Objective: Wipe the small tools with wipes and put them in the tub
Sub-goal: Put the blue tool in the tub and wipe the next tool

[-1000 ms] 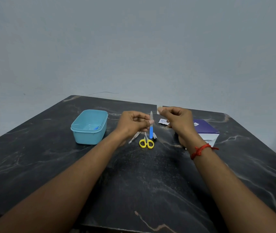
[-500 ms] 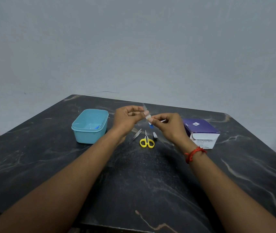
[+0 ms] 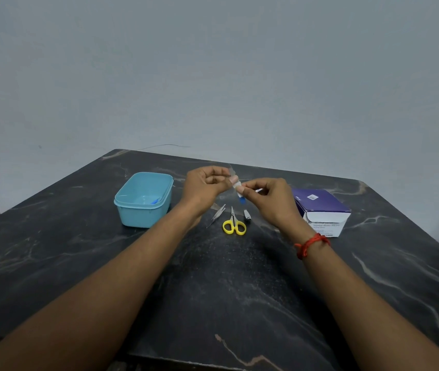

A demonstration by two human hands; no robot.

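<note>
1. Desk (image 3: 239, 290): dark marble. The far edge runs just behind our hands and the near edge sits at the bottom of the view. A broad bare stretch lies between the tools and the near edge, crossed only by our forearms.
2. Tub (image 3: 143, 218): left of our left hand (image 3: 205, 186) and apart from it, open top, set well in from the left desk edge. A small blue item (image 3: 155, 201) lies on its floor.
3. Wipe box (image 3: 320, 210): right of our right hand (image 3: 272, 202), close to the wrist and near the far right corner.
4. Blue-handled tool (image 3: 242, 200): off the desk, in the air between both hands, above the row of tools. Long axis is steep — metal tip up and slightly left, blue end down and slightly right. Too blurred to tell the tool type.
5. Left fingers: thumb and forefinger pinch the upper metal part, the rest are curled.
6. Right fingers: pinching the white wipe (image 3: 237, 186) against the tool's middle, just above the blue end. Red thread (image 3: 310, 245) on that wrist.
7. On the desk below the hands: tweezers (image 3: 217, 215), scissors (image 3: 234, 223) and nail clipper (image 3: 247, 215) — side by side, not touching. Scissors have blades pointing away and yellow handles toward us. Tweezers lie tilted, far end to the right.
</note>
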